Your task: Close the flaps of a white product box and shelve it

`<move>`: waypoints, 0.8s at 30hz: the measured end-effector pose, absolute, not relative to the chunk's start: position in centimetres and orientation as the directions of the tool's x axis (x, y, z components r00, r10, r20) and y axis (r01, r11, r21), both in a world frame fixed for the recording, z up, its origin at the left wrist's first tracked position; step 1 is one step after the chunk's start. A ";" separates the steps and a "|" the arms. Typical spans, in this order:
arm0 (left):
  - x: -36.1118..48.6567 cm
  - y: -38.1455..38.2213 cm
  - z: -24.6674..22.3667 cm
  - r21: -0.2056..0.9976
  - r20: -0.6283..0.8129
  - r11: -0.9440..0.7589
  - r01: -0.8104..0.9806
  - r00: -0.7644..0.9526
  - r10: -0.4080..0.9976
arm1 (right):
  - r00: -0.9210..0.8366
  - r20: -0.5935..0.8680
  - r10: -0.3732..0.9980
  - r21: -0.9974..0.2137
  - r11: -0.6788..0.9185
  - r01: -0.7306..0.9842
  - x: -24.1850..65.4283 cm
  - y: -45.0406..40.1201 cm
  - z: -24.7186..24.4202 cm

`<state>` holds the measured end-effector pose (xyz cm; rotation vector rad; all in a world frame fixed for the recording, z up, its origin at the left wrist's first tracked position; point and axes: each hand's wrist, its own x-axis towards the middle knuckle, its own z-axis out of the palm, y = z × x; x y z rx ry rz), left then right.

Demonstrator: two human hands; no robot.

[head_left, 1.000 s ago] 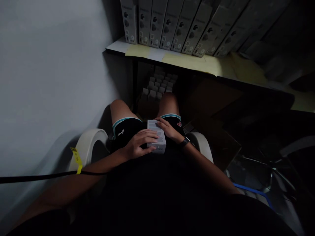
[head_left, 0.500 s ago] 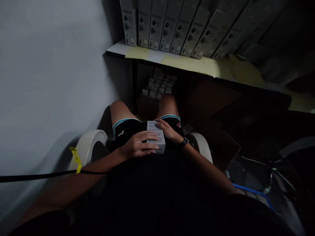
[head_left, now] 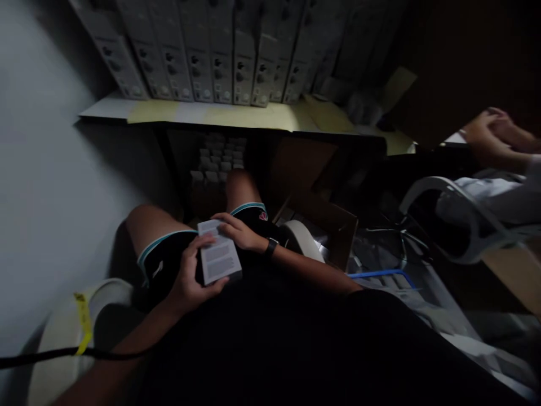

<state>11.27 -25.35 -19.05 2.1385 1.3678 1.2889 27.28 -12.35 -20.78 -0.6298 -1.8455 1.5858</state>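
A small pale box (head_left: 220, 259) with printed text on its upper face rests over my lap. My left hand (head_left: 192, 279) grips it from the left, thumb along the near end and fingers on the left edge and top. Across the far end of the box lies my right hand (head_left: 239, 230), its fingers bent over the top edge and a dark watch on the wrist. Both hands touch the box. The box's underside is hidden.
Tall printed boxes (head_left: 217, 67) stand in a row on the table (head_left: 190, 111). Under it sit several small white boxes (head_left: 215, 155). An open carton (head_left: 338, 220) is at my right. Another person's hands (head_left: 492, 132) show at far right. A black cable (head_left: 38, 356) crosses at left.
The view has swung right, bringing another person's hands and an open carton into sight. My left hand has shifted from lying across the box to gripping its left side and near end.
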 end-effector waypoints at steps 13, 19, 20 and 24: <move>9.4 -21.4 -19.4 0.928 0.183 -0.280 0.244 0.356 0.917 | -0.430 0.482 0.763 -0.868 0.481 -0.120 32.6 -13.6 -17.2; 14.4 -10.8 -19.3 0.864 0.423 -0.474 0.171 0.266 0.866 | -0.200 0.401 0.894 -0.908 0.417 0.045 36.1 -8.3 -17.3; 15.6 -8.7 -19.3 0.849 0.465 -0.505 0.153 0.237 0.853 | -0.186 0.360 0.914 -0.926 0.375 0.049 37.0 -7.4 -17.3; 21.2 -2.1 -19.3 0.779 0.520 -0.582 0.230 0.279 0.807 | -0.299 0.187 0.936 -0.967 0.229 0.113 40.7 -5.8 -16.8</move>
